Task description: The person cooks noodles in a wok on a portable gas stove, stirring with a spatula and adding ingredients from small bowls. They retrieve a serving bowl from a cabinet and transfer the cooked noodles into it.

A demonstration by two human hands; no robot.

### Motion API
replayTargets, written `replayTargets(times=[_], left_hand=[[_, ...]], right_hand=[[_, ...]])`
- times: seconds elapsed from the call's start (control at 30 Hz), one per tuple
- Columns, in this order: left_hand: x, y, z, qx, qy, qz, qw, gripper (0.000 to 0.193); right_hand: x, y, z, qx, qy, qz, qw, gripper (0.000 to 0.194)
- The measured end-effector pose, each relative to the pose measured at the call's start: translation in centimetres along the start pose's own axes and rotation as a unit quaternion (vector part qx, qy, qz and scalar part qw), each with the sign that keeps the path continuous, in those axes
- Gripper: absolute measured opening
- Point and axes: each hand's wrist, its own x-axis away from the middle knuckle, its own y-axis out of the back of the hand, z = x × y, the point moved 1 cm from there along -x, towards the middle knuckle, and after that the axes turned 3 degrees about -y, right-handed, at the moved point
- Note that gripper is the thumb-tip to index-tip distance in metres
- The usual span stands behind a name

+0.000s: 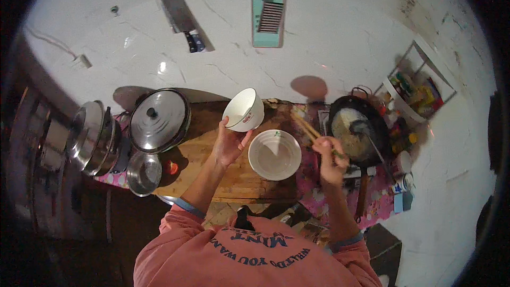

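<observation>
My left hand [230, 145] grips a white bowl [249, 113] by its side, tilted so that its inside faces up and to the left. A pair of wooden chopsticks [306, 126] is in my right hand [331, 158], tips pointing away towards the wall. Between the hands, a larger ribbed white bowl [275, 154] rests on the wooden board [223, 185]; what it may contain is hard to make out. Right of my right hand is a dark wok [374, 155] with pale, whitish contents and a ladle [362, 127] lying in it.
A lidded pan [159, 121], a steel bowl [144, 173] and stacked steel pots [93, 139] stand at left. Near the steel bowl lies a red item [171, 167]. A cleaver [178, 11] and a green grater [267, 20] hang on the wall. A rack [416, 83] holds packets at right.
</observation>
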Motion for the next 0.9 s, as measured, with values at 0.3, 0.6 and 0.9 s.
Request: replayTargets(times=[0.3,0.6,0.9], left_hand=[[-1.0,-2.2,6.4,-0.107,-0.001,0.011,0.994,0.063],[-1.0,13.9,-0.6,-0.141,-0.092,-0.222,0.961,0.054],[-8.0,28.4,-3.6,-0.117,-0.095,-0.220,0.964,0.051]], right_hand=[[5.3,0.0,-2.5,0.112,0.040,-0.055,0.991,0.009],[5.5,-7.9,-1.1,-0.049,-0.118,-0.015,0.992,0.017],[2.5,-25.9,-8.8,0.110,0.242,0.260,0.928,0.029]])
